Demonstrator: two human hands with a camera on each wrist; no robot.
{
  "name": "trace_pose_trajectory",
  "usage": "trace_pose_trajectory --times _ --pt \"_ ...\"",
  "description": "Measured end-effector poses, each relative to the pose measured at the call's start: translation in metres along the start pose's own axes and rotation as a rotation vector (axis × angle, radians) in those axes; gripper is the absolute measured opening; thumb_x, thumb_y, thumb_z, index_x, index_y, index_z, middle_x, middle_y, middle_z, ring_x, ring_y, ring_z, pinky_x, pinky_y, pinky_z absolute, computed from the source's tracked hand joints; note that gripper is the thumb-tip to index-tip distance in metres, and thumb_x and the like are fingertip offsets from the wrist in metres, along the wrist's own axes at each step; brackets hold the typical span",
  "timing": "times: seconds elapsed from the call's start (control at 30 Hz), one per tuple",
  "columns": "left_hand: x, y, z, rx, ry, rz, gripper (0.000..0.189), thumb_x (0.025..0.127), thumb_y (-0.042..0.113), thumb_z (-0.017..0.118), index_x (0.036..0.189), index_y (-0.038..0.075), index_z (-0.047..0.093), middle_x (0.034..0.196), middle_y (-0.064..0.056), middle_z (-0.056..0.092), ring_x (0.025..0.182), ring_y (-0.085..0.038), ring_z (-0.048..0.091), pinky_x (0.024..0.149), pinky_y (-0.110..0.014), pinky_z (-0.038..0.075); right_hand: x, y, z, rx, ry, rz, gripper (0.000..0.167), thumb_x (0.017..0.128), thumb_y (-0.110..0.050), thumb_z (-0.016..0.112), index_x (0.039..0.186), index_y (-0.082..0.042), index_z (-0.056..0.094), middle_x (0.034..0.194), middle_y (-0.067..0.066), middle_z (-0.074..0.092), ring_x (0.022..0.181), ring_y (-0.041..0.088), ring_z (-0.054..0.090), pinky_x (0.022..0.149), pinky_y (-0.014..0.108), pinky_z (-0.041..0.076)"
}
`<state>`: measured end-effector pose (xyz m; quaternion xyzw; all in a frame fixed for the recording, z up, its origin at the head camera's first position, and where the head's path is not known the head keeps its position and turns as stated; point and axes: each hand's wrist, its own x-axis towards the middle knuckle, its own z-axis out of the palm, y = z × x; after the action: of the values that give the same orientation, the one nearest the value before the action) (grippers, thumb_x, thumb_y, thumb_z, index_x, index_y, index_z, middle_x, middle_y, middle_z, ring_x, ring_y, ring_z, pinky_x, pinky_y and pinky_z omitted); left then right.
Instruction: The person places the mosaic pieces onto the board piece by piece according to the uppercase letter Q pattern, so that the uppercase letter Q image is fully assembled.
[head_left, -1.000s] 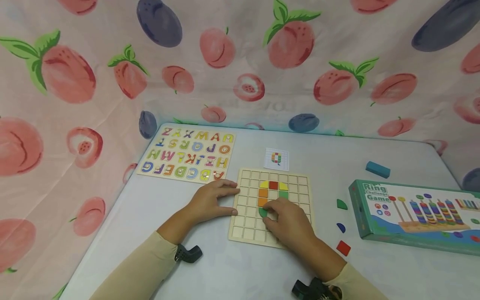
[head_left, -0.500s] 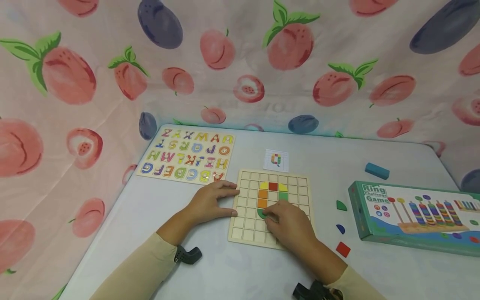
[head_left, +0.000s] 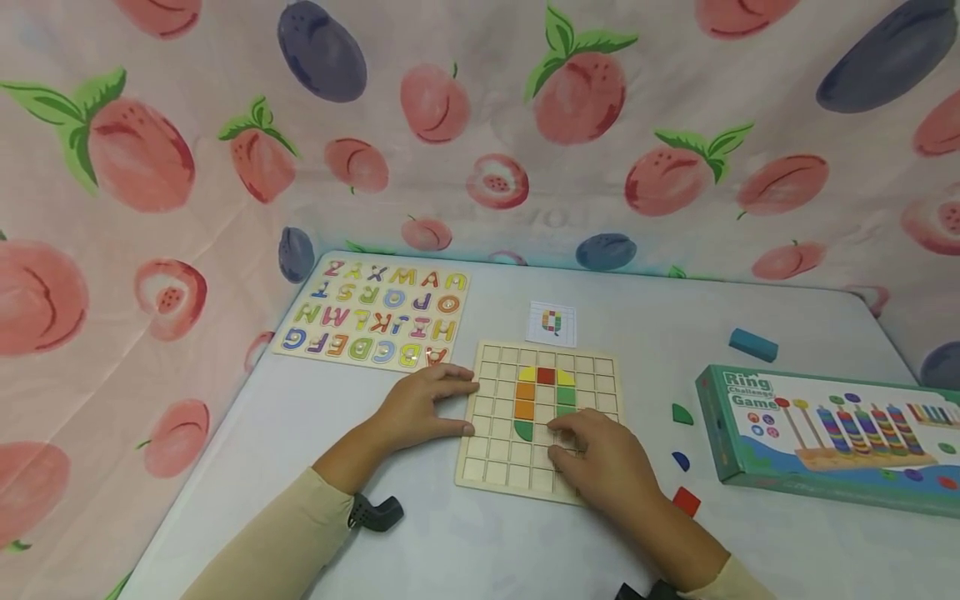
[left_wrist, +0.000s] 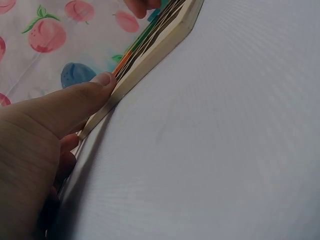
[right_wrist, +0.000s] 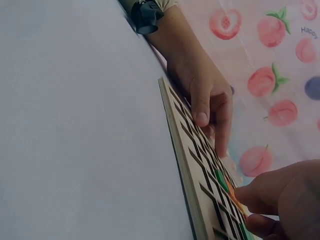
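A wooden grid board [head_left: 487, 471] lies flat on the table. Set in its cells are a red square [head_left: 546, 376], two yellow corner pieces, two orange squares [head_left: 524, 400], green squares [head_left: 566, 396] and a green quarter-round piece [head_left: 523, 431]. My left hand [head_left: 420, 408] rests at the board's left side, thumb [left_wrist: 95, 87] and fingertips touching its edge. Just right of the green quarter-round, my right hand [head_left: 611, 462] is over the board with fingers loosely bent and no piece visible between them. It covers the board's lower right cells.
Behind the board lies a pattern card [head_left: 540, 332]. An alphabet puzzle [head_left: 360, 358] is at the back left. To the right lie a green quarter-round [head_left: 682, 414], a blue half-round [head_left: 681, 461], a red square [head_left: 686, 501], a teal block [head_left: 753, 344] and a Ring Challenge Game box [head_left: 750, 477].
My right hand has let go of the green quarter-round, which now lies in the cell below the orange squares, and has moved right and slightly down. The left hand has kept its place.
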<state>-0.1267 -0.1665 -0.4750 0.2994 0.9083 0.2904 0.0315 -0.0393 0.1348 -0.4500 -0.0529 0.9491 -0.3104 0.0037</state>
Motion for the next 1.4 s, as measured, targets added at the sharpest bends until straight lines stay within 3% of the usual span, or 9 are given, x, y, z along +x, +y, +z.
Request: trace_pose_trajectory --times 0.07,0.37,0.6,0.93,1.07,1.27,1.4 --pt "0.0 0.0 0.0 0.004 -0.001 0.0 0.065 0.08 0.044 0.095 0.137 0.019 0.075 0.144 0.005 0.064 0.136 -0.019 0.058 0.113 -0.043 0.048 -0.002 0.004 -0.004 -0.005 0.004 0.003 0.027 0.088 -0.022 0.085 0.116 -0.021 0.082 0.113 -0.005 0.075 0.102 0.017 0.068 0.086 0.042 0.056" --pt "0.0 0.002 -0.001 0.015 -0.008 -0.002 0.065 0.081 0.043 0.095 0.138 0.02 0.075 0.145 0.005 0.064 0.137 -0.019 0.057 0.114 -0.043 0.048 -0.019 0.026 -0.027 0.01 0.052 0.013 0.025 0.09 -0.024 0.084 0.115 -0.021 0.08 0.101 -0.009 0.07 0.078 0.009 0.057 0.068 0.029 0.048" --pt "0.0 0.002 -0.002 0.022 -0.002 0.0 0.065 0.081 0.045 0.094 0.138 0.02 0.075 0.144 0.006 0.064 0.136 -0.019 0.057 0.113 -0.044 0.048 -0.033 0.044 -0.039 0.003 0.083 0.01 0.025 0.091 -0.023 0.084 0.116 -0.018 0.079 0.103 -0.009 0.07 0.065 0.006 0.049 0.056 0.026 0.042" --pt "0.0 0.0 0.0 0.009 0.005 0.006 0.065 0.081 0.044 0.095 0.137 0.02 0.075 0.144 0.005 0.064 0.136 -0.019 0.058 0.114 -0.043 0.048 -0.058 0.068 -0.056 -0.1 0.014 0.131 0.032 0.094 -0.031 0.082 0.121 -0.016 0.078 0.11 -0.003 0.07 0.074 0.013 0.052 0.06 0.025 0.043" --pt "0.0 -0.001 0.0 0.009 0.013 0.001 0.065 0.08 0.045 0.095 0.137 0.02 0.076 0.144 0.006 0.064 0.136 -0.018 0.058 0.113 -0.043 0.048 -0.068 0.081 -0.06 -0.141 0.006 0.142 0.036 0.095 -0.036 0.082 0.124 -0.015 0.077 0.112 0.0 0.069 0.081 0.016 0.054 0.065 0.028 0.046" --pt "-0.001 0.0 0.001 0.001 0.006 -0.009 0.066 0.08 0.046 0.095 0.138 0.021 0.075 0.144 0.007 0.064 0.136 -0.018 0.058 0.114 -0.043 0.048 -0.08 0.099 -0.064 -0.187 -0.038 0.196 0.045 0.091 -0.037 0.086 0.127 -0.012 0.076 0.106 0.002 0.065 0.076 0.017 0.051 0.058 0.025 0.042" --pt "0.0 0.0 0.001 0.001 0.007 -0.009 0.066 0.08 0.045 0.095 0.138 0.02 0.075 0.143 0.007 0.064 0.136 -0.018 0.058 0.113 -0.043 0.048 -0.085 0.103 -0.065 -0.225 -0.076 0.215 0.057 0.087 -0.044 0.088 0.131 -0.009 0.075 0.115 0.006 0.067 0.083 0.018 0.055 0.064 0.026 0.054"
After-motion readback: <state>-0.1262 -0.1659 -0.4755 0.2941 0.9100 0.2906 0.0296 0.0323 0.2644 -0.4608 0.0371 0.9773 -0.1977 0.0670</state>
